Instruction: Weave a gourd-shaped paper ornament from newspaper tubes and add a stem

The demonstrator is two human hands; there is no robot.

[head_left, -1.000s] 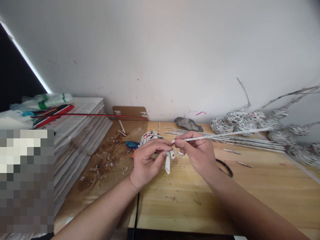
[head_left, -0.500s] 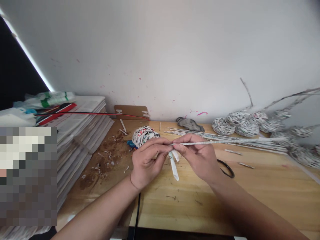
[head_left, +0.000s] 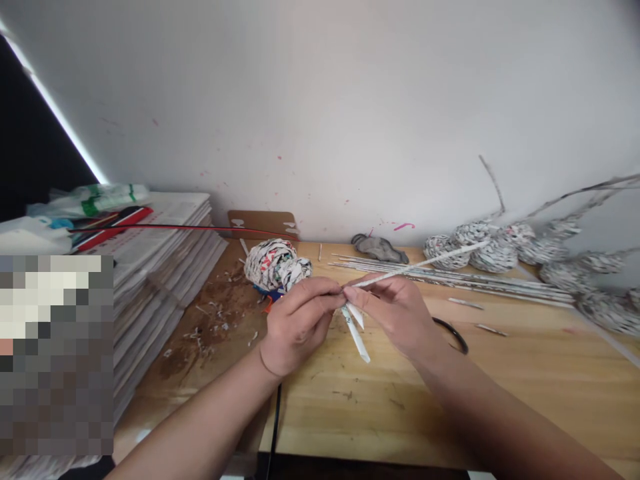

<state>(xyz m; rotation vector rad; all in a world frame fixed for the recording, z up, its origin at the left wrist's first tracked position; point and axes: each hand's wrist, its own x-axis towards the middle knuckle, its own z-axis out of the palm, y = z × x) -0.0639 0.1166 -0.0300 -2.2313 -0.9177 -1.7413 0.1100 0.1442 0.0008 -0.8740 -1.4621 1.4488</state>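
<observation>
A woven newspaper piece (head_left: pixel 270 262) with a rounded body and a smaller knob shows behind my left hand (head_left: pixel 305 323), whose fingers are closed around its narrow end. My right hand (head_left: pixel 393 310) pinches a long thin paper strip (head_left: pixel 425 262), which slants up to the right from my fingertips. The fingertips of both hands nearly meet. Two pale flattened paper ends (head_left: pixel 357 335) hang down below them. Where the strip joins the woven piece is hidden by my fingers.
Newspaper stacks (head_left: pixel 170 267) stand at the left. Thin paper rods (head_left: pixel 480 285) lie behind my right hand, near a grey cloth (head_left: pixel 380 248). Several woven paper pieces (head_left: pixel 495 255) sit at the right. A black cable loop (head_left: pixel 463 340) and paper scraps (head_left: pixel 200 340) lie on the wooden table (head_left: pixel 340 420).
The woven piece has turned and shifted left, showing its smaller knob. The strip's far end has swung upward. The hanging paper ends have tilted to the right.
</observation>
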